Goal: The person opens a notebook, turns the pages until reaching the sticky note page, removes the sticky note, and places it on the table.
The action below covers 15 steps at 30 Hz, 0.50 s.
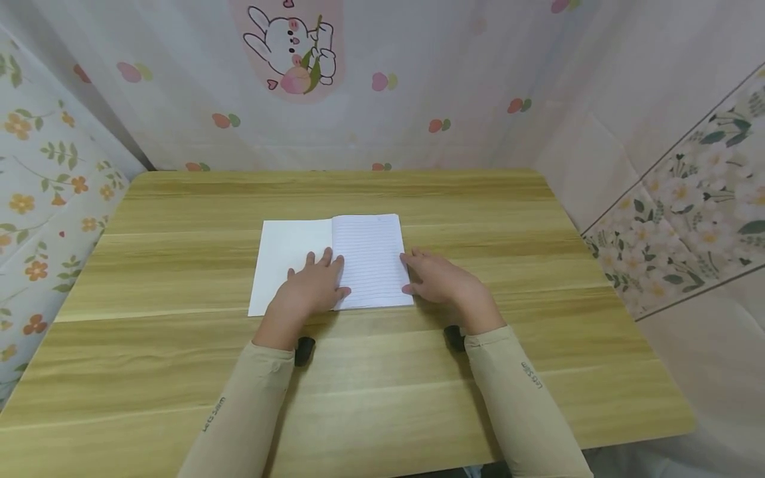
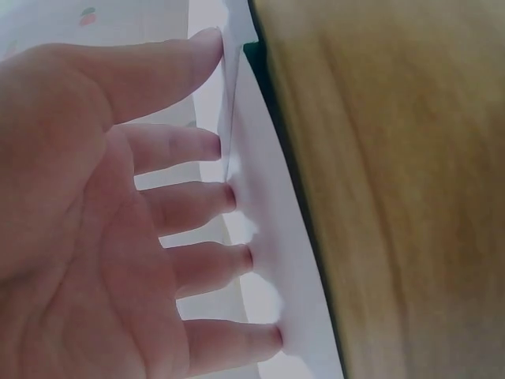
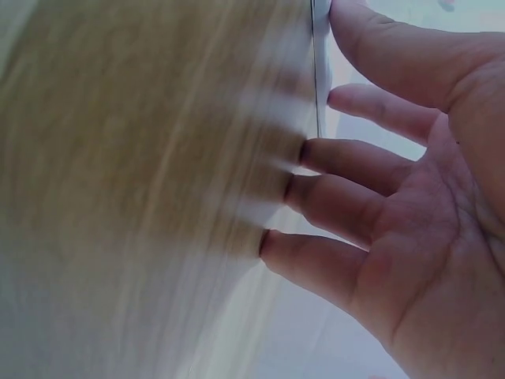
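An open notebook (image 1: 373, 265) lies on the table, its left page blank white and its right page ruled with lines. Spread fingers of my left hand (image 1: 311, 284) rest on the blank page near the fold, the thumb reaching onto the lined page. In the left wrist view those fingertips touch the white page (image 2: 272, 197), and a thin dark green edge shows under it. My right hand (image 1: 441, 277) is at the notebook's right edge, thumb and index finger at the lined page's margin. In the right wrist view its other fingertips meet the wooden tabletop (image 3: 158, 158).
The wood-grain table (image 1: 358, 392) has rounded corners. A white curtain (image 1: 418, 60) with a rabbit print hangs behind it, and floral cloths (image 1: 48, 199) hang at both sides. Dark wrist mounts (image 1: 304, 350) sit beneath both wrists, next to the beige sleeves.
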Tool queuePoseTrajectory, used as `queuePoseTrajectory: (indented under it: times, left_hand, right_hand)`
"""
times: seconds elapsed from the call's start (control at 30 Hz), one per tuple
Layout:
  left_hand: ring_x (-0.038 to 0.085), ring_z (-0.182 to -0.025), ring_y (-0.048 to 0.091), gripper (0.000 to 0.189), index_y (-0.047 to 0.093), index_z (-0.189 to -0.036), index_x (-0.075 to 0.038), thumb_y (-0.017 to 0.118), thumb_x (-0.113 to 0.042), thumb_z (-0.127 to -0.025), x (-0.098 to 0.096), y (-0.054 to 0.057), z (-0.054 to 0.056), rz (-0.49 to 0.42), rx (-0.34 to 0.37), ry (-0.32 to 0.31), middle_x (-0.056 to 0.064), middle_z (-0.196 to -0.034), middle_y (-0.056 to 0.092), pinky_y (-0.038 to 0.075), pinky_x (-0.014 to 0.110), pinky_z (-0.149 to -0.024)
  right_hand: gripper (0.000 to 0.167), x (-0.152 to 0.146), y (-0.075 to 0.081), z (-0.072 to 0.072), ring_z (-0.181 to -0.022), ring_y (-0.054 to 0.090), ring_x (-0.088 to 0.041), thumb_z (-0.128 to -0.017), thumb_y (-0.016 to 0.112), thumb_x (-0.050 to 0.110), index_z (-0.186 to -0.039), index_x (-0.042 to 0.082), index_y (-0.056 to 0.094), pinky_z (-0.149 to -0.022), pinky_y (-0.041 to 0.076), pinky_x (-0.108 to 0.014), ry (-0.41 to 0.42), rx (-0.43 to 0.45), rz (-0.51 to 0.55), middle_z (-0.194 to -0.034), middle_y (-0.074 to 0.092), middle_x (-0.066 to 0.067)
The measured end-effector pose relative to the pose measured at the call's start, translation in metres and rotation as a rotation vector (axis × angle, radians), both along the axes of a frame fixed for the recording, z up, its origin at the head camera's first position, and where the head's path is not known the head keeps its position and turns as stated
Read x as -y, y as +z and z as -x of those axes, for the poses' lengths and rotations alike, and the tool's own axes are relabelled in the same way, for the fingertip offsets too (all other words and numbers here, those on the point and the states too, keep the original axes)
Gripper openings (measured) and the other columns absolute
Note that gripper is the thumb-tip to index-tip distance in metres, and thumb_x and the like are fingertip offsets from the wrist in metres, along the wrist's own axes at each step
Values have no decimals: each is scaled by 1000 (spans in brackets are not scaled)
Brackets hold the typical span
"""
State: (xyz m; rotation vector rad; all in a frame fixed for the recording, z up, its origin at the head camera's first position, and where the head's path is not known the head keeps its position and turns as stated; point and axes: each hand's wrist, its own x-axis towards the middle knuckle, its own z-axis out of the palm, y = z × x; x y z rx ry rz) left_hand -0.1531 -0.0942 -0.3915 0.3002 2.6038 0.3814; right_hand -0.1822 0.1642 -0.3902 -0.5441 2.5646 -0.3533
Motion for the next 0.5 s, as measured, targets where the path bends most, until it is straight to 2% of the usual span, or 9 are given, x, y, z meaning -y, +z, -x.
queuePoseTrajectory:
  times: [0.3,0.5]
  left_hand:
    - [52,-165,5,74,23,-170,-7,53,-38,-111,4,-4,3,-34,1,7,21,-179,8,17,81,-125]
    - [52,-165,5,78,23,-170,-7,54,-45,-110,4,-3,2,-44,12,22,22,-179,7,16,82,-124]
  right_hand:
    - [75,0,4,0,-165,22,-41,-106,67,25,-166,-2,31,-135,23,-54,13,4,25,-173,28,-26]
    - [83,0,4,2,-164,24,-41,-106,68,31,-168,-1,23,-135,23,-53,1,6,23,-175,26,-25]
